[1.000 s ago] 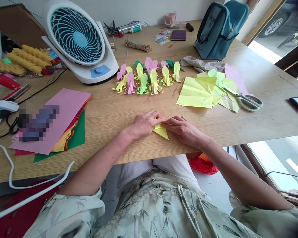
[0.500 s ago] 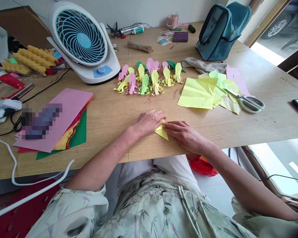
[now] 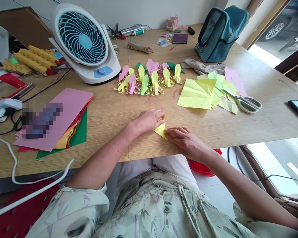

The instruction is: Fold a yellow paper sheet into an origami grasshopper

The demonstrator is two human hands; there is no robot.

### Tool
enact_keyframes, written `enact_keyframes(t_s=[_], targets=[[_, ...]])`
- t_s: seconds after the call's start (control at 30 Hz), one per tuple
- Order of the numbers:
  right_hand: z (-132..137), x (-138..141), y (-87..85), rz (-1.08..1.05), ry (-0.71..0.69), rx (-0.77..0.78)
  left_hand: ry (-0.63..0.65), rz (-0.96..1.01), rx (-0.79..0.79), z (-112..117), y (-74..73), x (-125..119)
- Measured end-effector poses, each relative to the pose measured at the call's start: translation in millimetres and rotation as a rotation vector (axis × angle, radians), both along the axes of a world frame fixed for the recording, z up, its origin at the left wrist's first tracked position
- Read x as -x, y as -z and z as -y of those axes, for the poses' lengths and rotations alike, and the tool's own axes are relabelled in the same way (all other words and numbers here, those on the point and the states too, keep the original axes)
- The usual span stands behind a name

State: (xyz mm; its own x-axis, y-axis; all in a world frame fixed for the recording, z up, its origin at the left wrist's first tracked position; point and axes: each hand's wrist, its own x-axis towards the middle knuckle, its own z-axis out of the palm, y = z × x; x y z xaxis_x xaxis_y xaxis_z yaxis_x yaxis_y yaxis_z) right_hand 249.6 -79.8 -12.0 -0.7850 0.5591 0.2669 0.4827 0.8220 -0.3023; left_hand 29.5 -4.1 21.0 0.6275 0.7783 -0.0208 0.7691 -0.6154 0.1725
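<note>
Across the worktop (image 3: pixel 109 122), the left hand (image 3: pixel 149 119) covers the far end and the right hand (image 3: pixel 186 140) touches the near end, whether clamped I cannot tell, of a folded yellow paper (image 3: pixel 160 130) near the front edge, its long axis slanting nearward and rightward to a point.

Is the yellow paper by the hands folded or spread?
Folded: the paper is small and pointed, with a crease across it; the left hand covers part.
</note>
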Motion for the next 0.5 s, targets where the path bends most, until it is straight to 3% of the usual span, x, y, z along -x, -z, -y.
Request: enact_keyframes(t_s=[0.1, 0.23, 0.37, 0.5], targets=[[7.2, -0.9, -0.9, -0.018, -0.009, -0.002, -0.083, -0.104, 0.017, -0.9, -4.5, -15.7], [17.6, -2.0, -3.2, -0.036, -0.033, -0.002, -0.189, -0.135, -0.058, 5.6, 9.1, -34.8], [24.0, -4.6, -3.7, -0.074, -0.039, 0.001, -0.197, -0.085, -0.136, 11.7, 25.3, -35.5], [25.6, -7.3, -5.5, -0.143, -0.05, 0.063, -0.172, -0.025, -0.173, 12.3, 31.8, -28.8]])
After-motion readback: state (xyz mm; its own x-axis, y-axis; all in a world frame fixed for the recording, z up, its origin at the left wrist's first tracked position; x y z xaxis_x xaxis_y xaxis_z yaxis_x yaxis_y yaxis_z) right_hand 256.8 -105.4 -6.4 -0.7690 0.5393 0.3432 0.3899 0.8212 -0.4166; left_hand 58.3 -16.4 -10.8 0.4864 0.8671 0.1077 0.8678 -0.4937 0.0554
